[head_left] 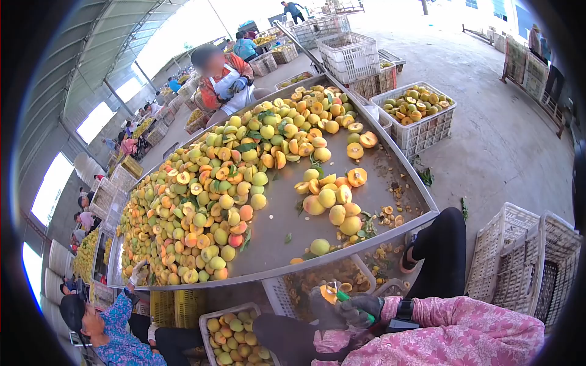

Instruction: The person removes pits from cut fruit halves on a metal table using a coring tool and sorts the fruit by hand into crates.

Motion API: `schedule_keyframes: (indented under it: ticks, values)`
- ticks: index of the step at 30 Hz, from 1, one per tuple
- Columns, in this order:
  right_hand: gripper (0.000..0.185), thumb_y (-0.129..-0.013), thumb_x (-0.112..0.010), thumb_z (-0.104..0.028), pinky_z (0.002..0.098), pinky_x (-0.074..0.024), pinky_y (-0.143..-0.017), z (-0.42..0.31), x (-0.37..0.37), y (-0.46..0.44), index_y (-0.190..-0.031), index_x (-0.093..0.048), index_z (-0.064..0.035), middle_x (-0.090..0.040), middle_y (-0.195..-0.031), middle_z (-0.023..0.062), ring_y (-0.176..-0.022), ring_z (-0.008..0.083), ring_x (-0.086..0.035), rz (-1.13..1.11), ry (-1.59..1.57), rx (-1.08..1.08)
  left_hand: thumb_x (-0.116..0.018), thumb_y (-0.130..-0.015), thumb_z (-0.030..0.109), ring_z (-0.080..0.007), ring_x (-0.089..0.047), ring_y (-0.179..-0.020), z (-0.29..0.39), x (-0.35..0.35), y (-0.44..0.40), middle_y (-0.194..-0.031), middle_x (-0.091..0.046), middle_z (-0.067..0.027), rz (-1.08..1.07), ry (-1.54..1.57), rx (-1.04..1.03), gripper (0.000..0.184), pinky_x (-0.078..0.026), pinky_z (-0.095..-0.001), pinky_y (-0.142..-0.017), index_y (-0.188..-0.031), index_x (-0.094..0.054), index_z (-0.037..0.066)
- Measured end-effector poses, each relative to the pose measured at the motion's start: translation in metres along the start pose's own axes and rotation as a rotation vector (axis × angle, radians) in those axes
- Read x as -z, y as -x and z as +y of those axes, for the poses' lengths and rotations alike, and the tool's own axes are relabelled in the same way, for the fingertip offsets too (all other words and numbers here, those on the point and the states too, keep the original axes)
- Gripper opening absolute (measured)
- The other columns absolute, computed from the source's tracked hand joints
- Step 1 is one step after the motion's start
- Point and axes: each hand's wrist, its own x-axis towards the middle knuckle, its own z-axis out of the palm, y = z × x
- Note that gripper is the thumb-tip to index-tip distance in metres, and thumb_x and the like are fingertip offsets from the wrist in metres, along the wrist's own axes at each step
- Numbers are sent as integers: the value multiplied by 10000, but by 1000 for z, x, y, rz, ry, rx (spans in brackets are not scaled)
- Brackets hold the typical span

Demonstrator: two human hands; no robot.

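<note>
Low in front of me, my left hand (325,310), in a dark glove, is closed around a cut peach half (329,293) with its orange flesh facing up. My right hand (361,308), gloved in grey, grips a green-handled tool (344,296) whose working end is at the peach half; its exact shape is too small to make out. Just beyond both hands is a white crate (278,297) holding pits and scraps. Above it stands a metal table (278,235) heaped with whole and halved yellow peaches (207,201).
A person in blue floral clothing (116,335) reaches onto the table at left; another in orange (223,82) sits across. A crate of peaches (231,335) stands at my left. Stacked crates (519,262) are at right, a filled crate (421,131) beyond the table's far right side.
</note>
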Motion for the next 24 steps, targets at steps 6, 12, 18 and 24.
schedule_keyframes:
  ticks: [6,12,18,24]
  values:
    - [373,-854,-556,-329,258,-458,-626,-35,-48,20,-1109,-522,-59,-567,-840,23,-726,107,-537,317,676,160,-464,-829,361,-378,-463,-1074,37,19,-9,-1164,-459,-228,-34,493,246,456,-459,-526,-819,-1103,-478,-3]
    - [311,-859,-540,-258,283,-476,-481,-39,-2,23,-1105,-496,-71,-553,-779,44,-631,145,-567,448,594,99,-582,-774,243,-406,-450,-1102,84,19,25,-1208,-442,-265,-72,378,72,486,-373,-556,-935,-1151,-465,-41]
    - [338,-758,-604,-98,339,-526,-591,-28,109,31,-1090,-563,-55,-571,-869,93,-705,210,-616,418,1384,152,-528,-864,195,-265,-524,-1014,162,103,65,-1161,-495,-157,155,-85,-724,414,-442,-413,-901,-1199,-446,-35]
    - [224,-811,-592,-176,350,-483,-537,-23,45,9,-990,-583,-43,-558,-738,58,-628,197,-578,771,725,-103,-496,-886,157,-211,-481,-1092,235,111,68,-1202,-486,-130,763,-830,-852,369,-407,-300,-911,-1210,-454,-15]
